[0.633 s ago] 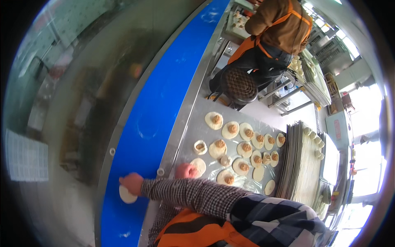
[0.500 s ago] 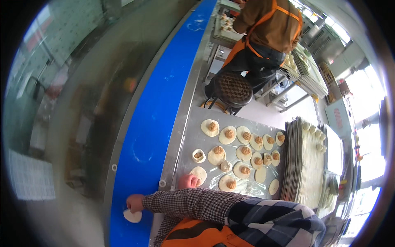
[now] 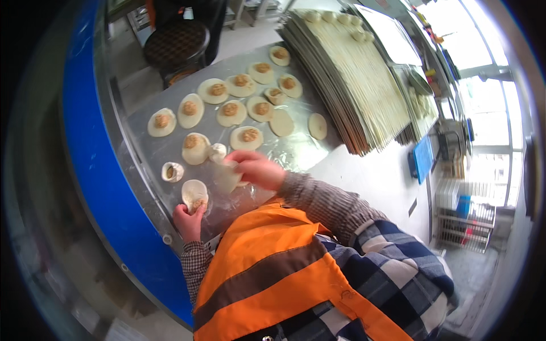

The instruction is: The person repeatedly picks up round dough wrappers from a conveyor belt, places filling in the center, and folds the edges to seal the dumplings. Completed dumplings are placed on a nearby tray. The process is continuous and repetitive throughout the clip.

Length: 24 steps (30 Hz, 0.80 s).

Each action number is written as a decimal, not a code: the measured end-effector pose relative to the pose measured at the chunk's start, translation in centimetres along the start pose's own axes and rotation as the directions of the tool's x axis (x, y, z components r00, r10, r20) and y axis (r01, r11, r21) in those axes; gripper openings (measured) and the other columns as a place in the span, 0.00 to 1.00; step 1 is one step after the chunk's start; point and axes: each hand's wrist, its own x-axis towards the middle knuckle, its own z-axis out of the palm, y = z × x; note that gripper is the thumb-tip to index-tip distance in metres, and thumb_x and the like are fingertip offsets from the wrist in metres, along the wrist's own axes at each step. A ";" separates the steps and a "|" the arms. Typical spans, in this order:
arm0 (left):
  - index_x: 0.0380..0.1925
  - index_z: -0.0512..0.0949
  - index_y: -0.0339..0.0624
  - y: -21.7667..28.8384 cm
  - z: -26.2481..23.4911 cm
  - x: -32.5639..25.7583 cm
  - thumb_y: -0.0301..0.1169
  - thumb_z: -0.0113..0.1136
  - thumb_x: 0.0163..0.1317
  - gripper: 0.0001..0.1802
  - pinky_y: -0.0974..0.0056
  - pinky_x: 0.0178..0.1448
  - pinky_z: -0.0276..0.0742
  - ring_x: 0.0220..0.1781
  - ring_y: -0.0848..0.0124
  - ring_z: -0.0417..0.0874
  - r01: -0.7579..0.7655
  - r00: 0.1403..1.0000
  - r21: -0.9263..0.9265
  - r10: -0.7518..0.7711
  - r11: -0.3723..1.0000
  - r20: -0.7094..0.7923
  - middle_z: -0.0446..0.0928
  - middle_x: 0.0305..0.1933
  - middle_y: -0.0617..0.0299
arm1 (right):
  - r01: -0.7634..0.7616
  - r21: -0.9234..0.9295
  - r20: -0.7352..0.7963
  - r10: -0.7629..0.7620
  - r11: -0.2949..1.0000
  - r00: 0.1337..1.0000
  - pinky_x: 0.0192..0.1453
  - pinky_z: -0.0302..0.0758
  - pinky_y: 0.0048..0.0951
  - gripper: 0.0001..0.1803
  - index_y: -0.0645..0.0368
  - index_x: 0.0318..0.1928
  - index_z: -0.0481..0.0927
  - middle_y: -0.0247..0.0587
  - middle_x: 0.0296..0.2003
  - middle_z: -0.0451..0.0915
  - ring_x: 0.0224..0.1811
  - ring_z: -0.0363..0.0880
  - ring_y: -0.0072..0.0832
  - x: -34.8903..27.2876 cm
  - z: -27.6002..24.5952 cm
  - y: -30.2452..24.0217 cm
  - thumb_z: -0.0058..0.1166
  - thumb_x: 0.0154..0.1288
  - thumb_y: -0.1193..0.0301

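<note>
Dough rounds, thin, pale and mostly topped with a dab of brown filling, lie spread over the steel worktop (image 3: pixel 296 156) that runs beside the blue conveyor belt (image 3: pixel 91 170). At the worktop's near left edge, just beside the belt, the left hand (image 3: pixel 189 220) has its fingers curled up around the lower rim of one filled round (image 3: pixel 194 195), which rests partly on the metal. Just beyond it, by the same edge, sits a small folded piece (image 3: pixel 172 170). Further right, the right hand (image 3: pixel 259 169) is half closed, pinching an unfilled wrapper (image 3: pixel 228 177) that droops from the fingertips, while a little twisted dumpling (image 3: pixel 217 152) lies touching its upper edge. Toward the far side of the worktop the other filled rounds (image 3: pixel 230 112) stand in loose rows, each apart from its neighbour, with two plain discs (image 3: pixel 317 125) at the right end. Past these, at the right edge, rises a tall stack of flat trays (image 3: pixel 364 79). Judging by the droop, the dough is light, soft and limp, likely a little tacky; it would probably tear or stretch if pulled by one point, so a hold at the rim with several fingers, or a palm slid beneath, seems safest, keeping the filling level.
</note>
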 end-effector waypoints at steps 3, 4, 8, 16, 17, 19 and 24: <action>0.38 0.71 0.34 0.6 0.5 0.5 0.38 0.77 0.42 0.29 0.58 0.43 0.74 0.37 0.61 0.77 0.165 0.985 -0.188 -0.153 0.968 0.076 0.75 0.35 0.55 | 0.293 0.166 -0.337 -0.225 0.942 0.914 0.50 0.77 0.34 0.14 0.62 0.47 0.74 0.40 0.42 0.77 0.45 0.78 0.31 -4.8 -7.5 -1.3 0.45 0.60 0.78; 0.39 0.71 0.34 0.7 0.6 0.6 0.38 0.77 0.42 0.29 0.59 0.43 0.74 0.38 0.61 0.78 0.189 0.980 -0.263 -0.166 0.946 0.108 0.76 0.35 0.54 | 0.364 0.190 -0.484 -0.236 0.912 0.843 0.51 0.78 0.36 0.14 0.63 0.46 0.73 0.41 0.42 0.77 0.45 0.78 0.33 -6.1 -9.6 -1.3 0.44 0.59 0.78; 0.44 0.71 0.33 1.3 0.8 1.0 0.38 0.76 0.43 0.32 0.57 0.46 0.76 0.41 0.55 0.80 0.254 0.966 -0.331 -0.219 0.909 0.139 0.78 0.42 0.47 | 0.624 0.346 -0.469 -0.446 0.701 0.762 0.58 0.73 0.42 0.14 0.62 0.48 0.71 0.41 0.43 0.76 0.48 0.76 0.35 -7.7 -16.7 -0.8 0.42 0.61 0.77; 0.50 0.68 0.33 4.9 4.5 -1.4 0.34 0.74 0.46 0.34 0.56 0.50 0.76 0.46 0.55 0.79 0.175 0.909 -0.395 -0.302 0.902 -0.288 0.75 0.47 0.46 | -0.047 -0.135 -0.687 -0.060 0.990 0.725 0.35 0.80 0.28 0.28 0.58 0.62 0.63 0.42 0.37 0.80 0.33 0.81 0.27 -9.6 -23.5 5.1 0.53 0.63 0.69; 0.52 0.67 0.33 5.4 4.6 -1.9 0.33 0.73 0.47 0.34 0.58 0.50 0.77 0.46 0.59 0.79 0.103 0.880 -0.494 -0.310 0.863 -0.359 0.75 0.48 0.50 | -0.063 -0.232 -0.726 -0.130 0.971 0.676 0.33 0.79 0.25 0.26 0.58 0.62 0.64 0.40 0.36 0.80 0.32 0.80 0.25 -10.0 -23.7 4.7 0.52 0.64 0.70; 0.54 0.68 0.34 6.0 3.5 -2.1 0.29 0.68 0.53 0.29 0.61 0.51 0.77 0.49 0.64 0.79 0.126 0.848 -0.909 -0.519 0.398 -0.110 0.75 0.49 0.54 | -0.023 -0.362 -0.689 -0.251 0.932 0.680 0.33 0.76 0.22 0.23 0.58 0.60 0.66 0.37 0.34 0.79 0.30 0.77 0.20 -10.6 -23.9 2.2 0.51 0.64 0.72; 0.57 0.68 0.35 8.3 -0.4 -3.2 0.37 0.61 0.62 0.27 0.55 0.57 0.77 0.57 0.60 0.76 0.319 0.873 -0.924 -0.316 -0.209 0.372 0.73 0.56 0.53 | 0.132 -0.498 -0.282 -0.305 0.857 0.910 0.39 0.75 0.21 0.12 0.63 0.49 0.77 0.34 0.36 0.79 0.34 0.77 0.19 -5.5 -17.9 -3.5 0.52 0.66 0.73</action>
